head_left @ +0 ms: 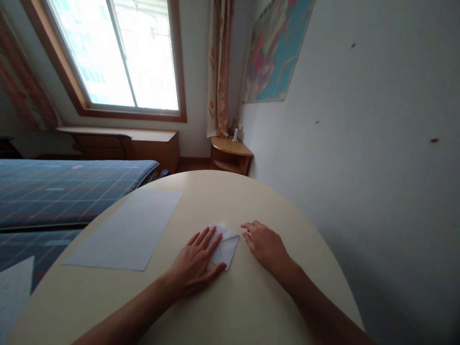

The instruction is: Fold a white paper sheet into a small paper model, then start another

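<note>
A small folded sheet of white paper (227,244) lies on the cream round table (251,306), with crease lines and layered flaps on its upper face. Across its left part rests my left hand (197,262), fingers spread flat and thumb near the lower corner, covering that side of the paper. Just to the right of the paper, apart from it, is my right hand (265,243). Its fingers are bent and point left, with a gap between thumb and forefinger and nothing visible between them.
A flat white sheet (125,232) lies at the table's left. Another paper (16,297) shows at the lower left edge. A bed with a blue plaid mattress (72,191) stands left of the table, a wall (377,191) on the right, and a corner shelf (232,147) behind.
</note>
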A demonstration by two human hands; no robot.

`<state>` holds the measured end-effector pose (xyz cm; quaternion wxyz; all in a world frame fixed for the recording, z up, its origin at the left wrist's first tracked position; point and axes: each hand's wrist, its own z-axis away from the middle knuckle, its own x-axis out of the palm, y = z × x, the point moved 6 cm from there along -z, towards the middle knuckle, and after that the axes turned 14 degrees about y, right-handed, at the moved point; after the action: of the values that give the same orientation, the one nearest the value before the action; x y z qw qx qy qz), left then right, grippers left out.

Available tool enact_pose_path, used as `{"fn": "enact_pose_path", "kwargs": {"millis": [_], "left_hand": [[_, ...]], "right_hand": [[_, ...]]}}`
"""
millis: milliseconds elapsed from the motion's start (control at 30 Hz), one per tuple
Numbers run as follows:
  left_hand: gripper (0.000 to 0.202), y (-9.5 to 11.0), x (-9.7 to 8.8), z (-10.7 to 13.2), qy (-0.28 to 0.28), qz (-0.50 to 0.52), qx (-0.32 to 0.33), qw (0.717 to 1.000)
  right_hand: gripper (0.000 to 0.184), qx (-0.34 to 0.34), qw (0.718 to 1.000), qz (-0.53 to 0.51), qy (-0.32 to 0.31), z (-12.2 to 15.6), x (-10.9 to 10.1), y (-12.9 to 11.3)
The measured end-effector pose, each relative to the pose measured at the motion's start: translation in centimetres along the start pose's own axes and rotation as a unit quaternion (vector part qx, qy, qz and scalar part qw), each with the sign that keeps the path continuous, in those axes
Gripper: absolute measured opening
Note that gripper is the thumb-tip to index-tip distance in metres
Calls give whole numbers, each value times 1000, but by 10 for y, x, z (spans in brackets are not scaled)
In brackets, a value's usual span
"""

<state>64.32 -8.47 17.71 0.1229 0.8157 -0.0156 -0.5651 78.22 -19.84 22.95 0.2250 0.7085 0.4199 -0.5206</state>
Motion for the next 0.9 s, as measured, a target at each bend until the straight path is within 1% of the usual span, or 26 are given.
{"fn": "enact_pose_path", "kwargs": {"millis": [67,200,300,433,567,633,733,800,900], "left_hand": [[73,0,0,0,0,1,1,1000],[74,1,-1,0,-19,-3,-2,1000],[77,2,-3,0,-17,-3,3,1000],[87,2,-4,0,-10,0,12,1000],[89,1,-5,1,6,2,15,1000],[88,1,-5,1,23,5,17,1000],[85,0,-5,1,44,11,16,999],[81,-2,-4,2,52,12,9,999],[78,-5,-3,3,72,13,-7,997]], "right_hand": [[27,-20,999,-34,-5,-1,4,-2],[22,-56,996,-64,-29,0,14,-6],[20,-64,993,-91,-35,-3,18,-4],[17,-48,985,-162,-30,-9,21,3],[21,-2,965,-259,-32,-14,30,14],[22,33,948,-312,-56,-15,39,20],[23,70,900,-421,-91,-17,46,21],[24,89,865,-485,-90,-18,44,19],[28,117,828,-543,-82,-16,41,12]]}}
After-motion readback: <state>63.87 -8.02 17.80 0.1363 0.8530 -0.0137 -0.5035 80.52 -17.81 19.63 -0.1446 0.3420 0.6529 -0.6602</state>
